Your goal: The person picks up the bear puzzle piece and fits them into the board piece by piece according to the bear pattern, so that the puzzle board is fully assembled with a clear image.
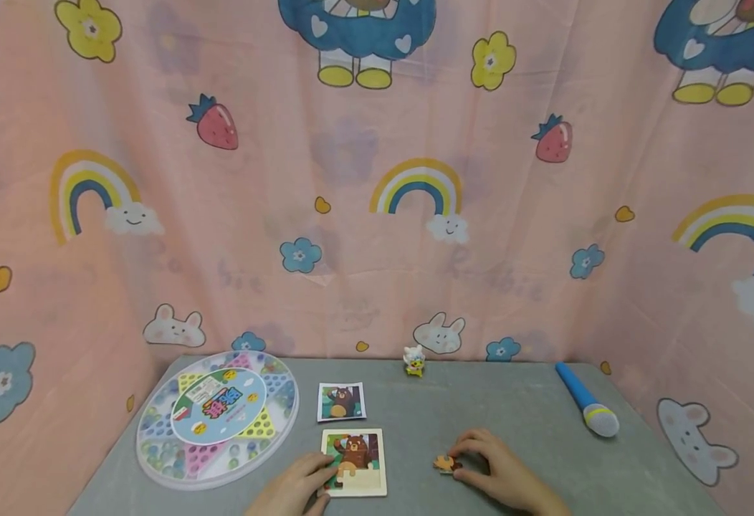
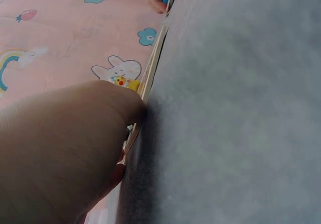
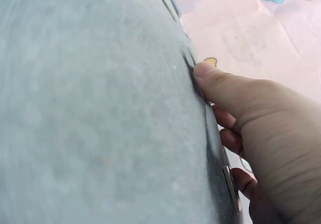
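Observation:
A square wooden jigsaw board (image 1: 367,484) lies near the front of the table with a brown bear picture partly filled in; pale bare wood shows along its lower part. My left hand (image 1: 296,484) holds the board by its left edge, fingers over the side and thumb near the lower corner. In the left wrist view my left hand (image 2: 75,148) covers part of the thin board edge (image 2: 155,53). To the right, my right hand (image 1: 496,469) has thumb and fingers around an orange-brown puzzle piece (image 1: 444,464) just above or on the table. A flat piece (image 3: 231,186) shows beside the right fingers.
A bear picture card (image 1: 341,401) lies behind the board. At left sits a round Chinese checkers set (image 1: 158,430) with marbles. A small white-and-yellow figurine (image 1: 414,362) stands at the back, and a blue toy microphone (image 1: 580,394) lies at right. A patterned pink curtain (image 1: 351,301) hangs behind.

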`<action>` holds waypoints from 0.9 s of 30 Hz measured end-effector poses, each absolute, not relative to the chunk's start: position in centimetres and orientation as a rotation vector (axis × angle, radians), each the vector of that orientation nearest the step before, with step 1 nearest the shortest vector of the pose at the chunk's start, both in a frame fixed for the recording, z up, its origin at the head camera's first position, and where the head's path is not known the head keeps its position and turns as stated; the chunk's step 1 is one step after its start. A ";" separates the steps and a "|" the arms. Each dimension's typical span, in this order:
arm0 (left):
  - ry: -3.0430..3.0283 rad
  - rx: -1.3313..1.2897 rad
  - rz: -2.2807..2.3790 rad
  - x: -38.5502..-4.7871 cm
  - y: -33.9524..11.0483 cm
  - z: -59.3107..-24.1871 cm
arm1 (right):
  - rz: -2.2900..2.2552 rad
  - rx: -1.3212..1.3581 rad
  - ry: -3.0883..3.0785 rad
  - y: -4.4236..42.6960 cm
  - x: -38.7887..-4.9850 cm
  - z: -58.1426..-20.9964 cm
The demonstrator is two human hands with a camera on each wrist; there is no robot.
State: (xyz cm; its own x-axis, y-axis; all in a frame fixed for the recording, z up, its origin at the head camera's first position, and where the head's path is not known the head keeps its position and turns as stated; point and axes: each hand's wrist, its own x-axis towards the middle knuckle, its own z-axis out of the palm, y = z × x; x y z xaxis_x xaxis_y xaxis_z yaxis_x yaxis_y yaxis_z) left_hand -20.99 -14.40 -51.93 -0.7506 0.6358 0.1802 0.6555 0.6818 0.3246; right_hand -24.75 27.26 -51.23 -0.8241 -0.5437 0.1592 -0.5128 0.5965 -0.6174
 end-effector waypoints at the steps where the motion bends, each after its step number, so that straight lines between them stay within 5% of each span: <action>1: -2.841 -1.084 -0.587 -21.0 -14.4 -51.8 | -1.047 -0.907 2.760 27.3 -24.8 -51.1; 13: -2.844 -1.107 -0.606 -21.0 -14.3 -51.5 | -0.915 -0.752 2.865 23.7 -25.5 -48.9; 27: -2.810 -1.135 -0.592 -21.1 -14.5 -51.8 | -0.990 -0.913 2.910 16.5 -25.7 -47.7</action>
